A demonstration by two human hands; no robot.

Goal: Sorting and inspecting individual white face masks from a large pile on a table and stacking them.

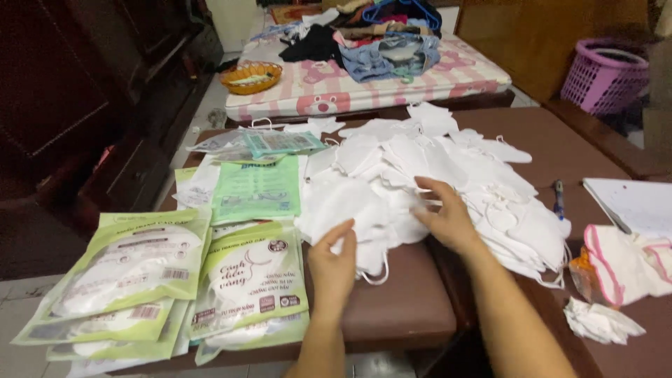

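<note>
A dark brown surface [413,308] fills most of the room in front of me, and behind it a mattress with a pink-and-white striped cover [420,78] carries a jumble of clothes [371,35]. Spread across the middle of the surface is a big loose heap of white face masks [420,175], flat folded pieces with thin ear loops trailing out at the edges. They look very light and limp, easy to slide over one another, so a judgement would be to pinch one by its folded edge or body rather than by a loop, which would likely drag its neighbours along.

To the left lie green-and-white sealed mask packets [133,269], overlapping in a stack, with a few more green packets [255,185] further back. A purple plastic basket [605,73] stands at the far right, an orange woven basket [250,75] sits on the mattress corner, and a pink-edged white cloth [623,262] lies by a sheet of paper [633,203].

The left hand [334,262] is at the near edge of the heap, fingers together and slightly curled, touching a mask; whether it has a proper grip I cannot tell. The right hand [444,213] rests on the pile, fingers spread and mostly open, pressing on masks rather than closing on one. A blue pen [558,198] lies beyond it.
</note>
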